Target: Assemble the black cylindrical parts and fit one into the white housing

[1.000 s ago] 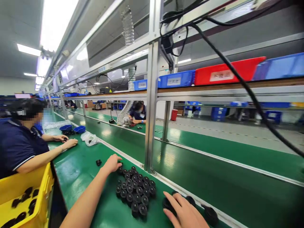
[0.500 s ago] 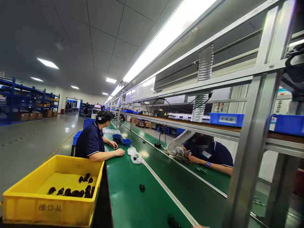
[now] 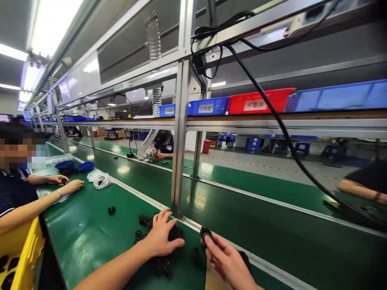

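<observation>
One round black part (image 3: pixel 206 232) is up in my right hand (image 3: pixel 226 259), pinched between thumb and fingers over the edge of the green bench (image 3: pixel 81 231)! My left hand (image 3: pixel 161 235) is spread open, palm down on the cluster of black parts (image 3: pixel 142 219); whether it grips any, I can't tell, and my hand hides too many to count. One lone black part (image 3: pixel 111 210) sits apart, farther up the bench. Beyond it, one clear plastic bag (image 3: pixel 99 178), then two small blue trays (image 3: pixel 85 166) near a co-worker (image 3: pixel 13 181), whose yellow bin-side elbow is bent. Up on the shelf (image 3: pixel 272 117), one red bin (image 3: pixel 261 100) reads 不良品, the blue bin (image 3: pixel 209 106) beside it reads 工具盒, and a smaller blue bin's label (image 3: pixel 169 110) is too small to read.
</observation>
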Demonstrator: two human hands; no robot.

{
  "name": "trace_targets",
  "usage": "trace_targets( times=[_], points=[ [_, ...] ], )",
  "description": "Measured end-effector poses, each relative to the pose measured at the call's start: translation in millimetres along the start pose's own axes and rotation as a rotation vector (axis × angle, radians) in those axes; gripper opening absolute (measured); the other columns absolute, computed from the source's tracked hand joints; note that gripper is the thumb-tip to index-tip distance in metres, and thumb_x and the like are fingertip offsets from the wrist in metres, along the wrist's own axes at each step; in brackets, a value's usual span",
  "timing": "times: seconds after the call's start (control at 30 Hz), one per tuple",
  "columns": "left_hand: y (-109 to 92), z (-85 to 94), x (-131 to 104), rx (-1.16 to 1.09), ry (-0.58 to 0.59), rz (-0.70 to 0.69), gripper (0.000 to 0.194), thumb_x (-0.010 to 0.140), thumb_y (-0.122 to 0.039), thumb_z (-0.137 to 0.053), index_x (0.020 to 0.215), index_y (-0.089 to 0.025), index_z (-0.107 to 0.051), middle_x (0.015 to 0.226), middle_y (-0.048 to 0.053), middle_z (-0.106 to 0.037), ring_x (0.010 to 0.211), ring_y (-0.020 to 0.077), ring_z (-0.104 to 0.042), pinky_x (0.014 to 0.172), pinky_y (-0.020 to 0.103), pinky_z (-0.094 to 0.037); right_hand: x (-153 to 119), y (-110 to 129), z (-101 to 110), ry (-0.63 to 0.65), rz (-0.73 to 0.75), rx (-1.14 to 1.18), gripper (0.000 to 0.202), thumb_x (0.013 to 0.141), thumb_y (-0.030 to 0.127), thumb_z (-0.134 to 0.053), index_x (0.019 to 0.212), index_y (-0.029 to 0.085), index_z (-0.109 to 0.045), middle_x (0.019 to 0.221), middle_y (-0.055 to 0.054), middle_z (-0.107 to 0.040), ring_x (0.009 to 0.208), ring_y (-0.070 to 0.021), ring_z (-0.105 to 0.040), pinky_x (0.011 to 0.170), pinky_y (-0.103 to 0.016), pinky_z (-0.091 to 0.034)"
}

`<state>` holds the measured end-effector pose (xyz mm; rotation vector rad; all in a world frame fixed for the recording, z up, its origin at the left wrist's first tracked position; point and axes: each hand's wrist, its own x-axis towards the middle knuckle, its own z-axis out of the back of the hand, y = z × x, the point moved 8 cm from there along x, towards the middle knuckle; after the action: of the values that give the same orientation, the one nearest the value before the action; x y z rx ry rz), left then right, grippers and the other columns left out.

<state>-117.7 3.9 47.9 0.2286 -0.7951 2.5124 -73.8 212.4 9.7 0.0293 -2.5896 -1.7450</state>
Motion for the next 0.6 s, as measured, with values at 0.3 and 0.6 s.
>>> trace_targets(
  times=[0.3, 0.6],
  points=[
    [-23, -9.6, 0, 0.089, 0.137, -0.093, 0.039, 0.090, -0.034, -0.079, 0.128, -0.032, -0.073, 0.126, 0.006, -0.079, 0.159, 0.0405, -0.035, 0.129, 0.077, 0.004, 3, -6, 3, 0.023, -0.227, 0.226, 0.041, 0.070, 0.029, -0.098, 0.101, 0.018, -0.075, 0.089, -0.006, -0.072, 0.079, -0.0194, -0.072, 0.068, -0.025, -0.065],
    [-34, -21.8, -3, 0.139, 0.117, -0.056, 0.059, 0.080, -0.013, -0.069, 0.136, -0.028, -0.069, 0.129, 0.010, -0.077, 0.155, 0.0431, -0.041, 0.128, 0.079, 0.001, 6, -7, 1, -0.013, -0.309, 0.503, 0.037, 0.070, 0.026, -0.099, 0.093, 0.010, -0.076, 0.093, -0.012, -0.075, 0.077, -0.0182, -0.070, 0.068, -0.026, -0.066]
  ],
)
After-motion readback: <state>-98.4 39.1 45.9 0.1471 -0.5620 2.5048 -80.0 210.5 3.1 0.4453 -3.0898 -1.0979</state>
